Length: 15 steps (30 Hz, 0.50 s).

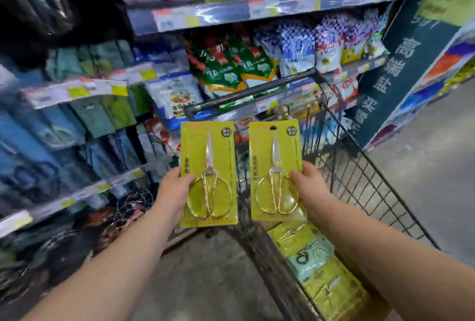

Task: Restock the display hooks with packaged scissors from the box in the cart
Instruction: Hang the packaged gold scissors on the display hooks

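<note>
Left grip (174, 187) pinches left scissors pack (208, 174); right grip (308, 184) pinches right scissors pack (276, 171). Both upright, blades up, above cart (359, 179) left rim. Shelving (77, 89) leftward; left grip likely nearer. Hooks indistinct.

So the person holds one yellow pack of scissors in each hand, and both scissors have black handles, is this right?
One detail is wrong: the handles are gold, not black. The head view shows it. The left hand holds the left pack and the right hand holds the right pack, both yellow.
</note>
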Tool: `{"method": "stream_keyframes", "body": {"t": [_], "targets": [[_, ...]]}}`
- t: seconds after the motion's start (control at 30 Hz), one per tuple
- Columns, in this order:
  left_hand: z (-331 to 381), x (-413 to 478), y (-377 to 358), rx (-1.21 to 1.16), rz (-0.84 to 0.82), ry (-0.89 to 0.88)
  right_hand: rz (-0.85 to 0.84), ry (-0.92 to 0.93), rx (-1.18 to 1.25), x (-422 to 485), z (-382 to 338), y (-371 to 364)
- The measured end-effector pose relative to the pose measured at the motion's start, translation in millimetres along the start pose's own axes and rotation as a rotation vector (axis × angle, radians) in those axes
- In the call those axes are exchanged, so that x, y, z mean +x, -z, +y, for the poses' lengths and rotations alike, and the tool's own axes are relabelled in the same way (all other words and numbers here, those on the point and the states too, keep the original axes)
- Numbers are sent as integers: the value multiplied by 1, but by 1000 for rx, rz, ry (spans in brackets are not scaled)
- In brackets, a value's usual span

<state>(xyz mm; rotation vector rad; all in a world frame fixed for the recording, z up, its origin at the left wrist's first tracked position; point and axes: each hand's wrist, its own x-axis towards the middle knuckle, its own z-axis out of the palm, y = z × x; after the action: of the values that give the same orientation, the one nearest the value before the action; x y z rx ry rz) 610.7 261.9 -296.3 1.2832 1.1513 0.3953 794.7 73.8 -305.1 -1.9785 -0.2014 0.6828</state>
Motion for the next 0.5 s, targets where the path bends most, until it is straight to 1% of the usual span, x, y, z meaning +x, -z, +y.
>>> {"method": "stream_keyframes", "body": {"t": [0.1,0.33,0.5], "targets": [[-14,-23,63,-77,92,3,-89,72,-46,-32,-18,-50],[-55,-90,217,-147,308,-42,-307,230,-77,-129,-46,-168],[-101,-143,323,-214,489,-36,-430,293,-102,-205,-57,-245]]}}
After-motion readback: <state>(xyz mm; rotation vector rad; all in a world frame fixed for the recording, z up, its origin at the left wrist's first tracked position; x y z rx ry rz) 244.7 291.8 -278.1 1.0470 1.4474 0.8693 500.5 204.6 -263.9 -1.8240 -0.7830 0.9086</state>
